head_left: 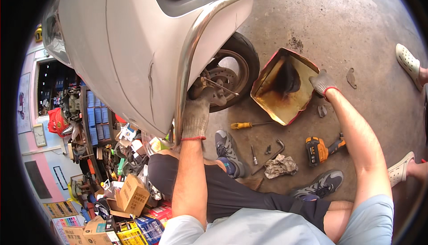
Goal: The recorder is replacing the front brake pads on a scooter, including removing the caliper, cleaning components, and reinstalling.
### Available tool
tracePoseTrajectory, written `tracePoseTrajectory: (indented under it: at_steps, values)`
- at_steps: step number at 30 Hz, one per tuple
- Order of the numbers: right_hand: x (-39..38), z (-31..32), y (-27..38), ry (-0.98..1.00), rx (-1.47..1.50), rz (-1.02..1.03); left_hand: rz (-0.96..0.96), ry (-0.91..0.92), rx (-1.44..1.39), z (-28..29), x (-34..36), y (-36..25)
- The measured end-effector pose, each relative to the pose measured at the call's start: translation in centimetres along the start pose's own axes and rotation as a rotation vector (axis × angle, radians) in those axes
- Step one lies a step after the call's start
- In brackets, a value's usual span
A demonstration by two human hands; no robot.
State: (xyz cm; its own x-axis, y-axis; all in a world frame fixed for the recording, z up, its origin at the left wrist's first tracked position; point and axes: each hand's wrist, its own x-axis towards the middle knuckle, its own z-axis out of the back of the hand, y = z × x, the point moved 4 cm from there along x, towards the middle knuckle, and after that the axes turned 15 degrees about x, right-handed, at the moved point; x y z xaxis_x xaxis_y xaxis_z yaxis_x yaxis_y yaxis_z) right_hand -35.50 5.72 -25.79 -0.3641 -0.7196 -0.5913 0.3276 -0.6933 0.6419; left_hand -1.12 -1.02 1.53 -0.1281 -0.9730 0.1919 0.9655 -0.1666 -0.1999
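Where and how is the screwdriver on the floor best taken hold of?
By its thick yellow handle, probably from above, near its left end: the screwdriver lies flat, handle uncovered, while its thin shaft points right toward the metal tin.

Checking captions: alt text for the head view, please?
Gloved left hand at the wheel of a white vehicle; gloved right hand at the edge of a stained tin. A yellow-handled screwdriver and a power tool lie on the floor.

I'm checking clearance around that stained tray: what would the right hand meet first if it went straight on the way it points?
The right hand would meet the stained tray at its right edge; they seem to touch there, though depth is unclear.
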Motion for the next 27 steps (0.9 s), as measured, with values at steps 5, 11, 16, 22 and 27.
tracePoseTrajectory:
  at_steps: [5,11,16,22,27]
  values:
    - [0.7,-0.7,-0.9,-0.033,0.036,0.041,0.045,0.046,-0.095,0.2,-0.2,-1.4]
    - [-1.5,-0.1,0.8,0.270,0.194,-0.057,-0.029,-0.021,-0.087,0.2,-0.2,-0.1]
    - [-1.3,0.7,0.6,0.313,0.073,0.021,-0.073,0.006,-0.010,-0.2,0.3,0.1]
    - [-3.1,2.3,8.3,-0.080,-0.008,0.351,-0.016,0.076,-0.100,0.2,0.1,-1.0]
    - [-7.9,0.3,18.2,0.365,0.744,0.433,0.003,0.023,0.042,-1.2,0.2,1.7]
